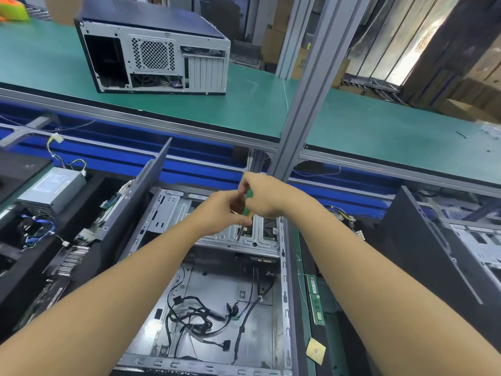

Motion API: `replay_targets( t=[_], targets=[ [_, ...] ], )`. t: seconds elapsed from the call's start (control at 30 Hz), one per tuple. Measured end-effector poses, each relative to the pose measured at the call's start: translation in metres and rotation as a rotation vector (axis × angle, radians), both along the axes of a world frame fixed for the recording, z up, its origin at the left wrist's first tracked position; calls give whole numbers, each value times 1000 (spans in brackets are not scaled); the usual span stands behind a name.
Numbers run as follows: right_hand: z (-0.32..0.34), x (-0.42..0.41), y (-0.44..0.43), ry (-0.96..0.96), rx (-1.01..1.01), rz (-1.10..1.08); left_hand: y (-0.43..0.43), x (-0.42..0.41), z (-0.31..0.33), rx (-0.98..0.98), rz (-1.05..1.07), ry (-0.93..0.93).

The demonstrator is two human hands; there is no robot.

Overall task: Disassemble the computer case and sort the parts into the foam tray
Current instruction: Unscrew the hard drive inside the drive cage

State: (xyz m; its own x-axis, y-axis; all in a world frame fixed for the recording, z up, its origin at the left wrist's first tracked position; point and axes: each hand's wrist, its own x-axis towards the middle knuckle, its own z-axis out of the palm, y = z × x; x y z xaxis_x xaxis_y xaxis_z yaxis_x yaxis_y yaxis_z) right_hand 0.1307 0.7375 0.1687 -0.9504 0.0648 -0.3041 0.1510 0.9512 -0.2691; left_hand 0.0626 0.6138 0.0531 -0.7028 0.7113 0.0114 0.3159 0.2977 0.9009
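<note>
The case [283,267] lies open on its side, middle and near, so the drive cage [173,210] at its far end faces up. The right hand [267,198] has its fingers clamped on the screwdriver [250,214] handle; the left hand [221,210] pinches it lower, probably to steady the tip on a screw

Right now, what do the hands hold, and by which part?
A screwdriver. The right hand grips its green handle; the left hand pinches it lower, near the shaft.
</note>
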Motion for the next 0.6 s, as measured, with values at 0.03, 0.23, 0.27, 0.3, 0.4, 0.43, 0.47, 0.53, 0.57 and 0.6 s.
replay_targets(
  t=[0.03,0.23,0.27,0.3,0.4,0.43,0.47,0.53,0.57,0.6],
  targets=[
    [0,0,1,-17,-28,-11,2,1,0,-20,24,49],
    [-11,3,-2,98,137,-82,11,8,-3,-180,7,217],
    [-12,2,-3,110,168,-62,10,8,-2,-174,-27,171],
    [-12,1,-2,111,159,-57,7,8,-2,-143,-57,76],
    [-7,-1,1,44,75,-35,-3,4,-2,15,-91,-110],
    [-4,-2,2,16,55,-18,-4,4,-2,44,-72,-78],
    [-2,-1,3,-8,36,-4,-4,4,-2,55,-34,-24],
    [-1,0,3,-19,1,4,-2,5,-1,51,39,112],
    [-2,0,2,-8,-12,-4,0,6,-2,38,53,161],
    [-3,0,0,10,-21,-21,2,7,-4,11,57,186]
  ],
)
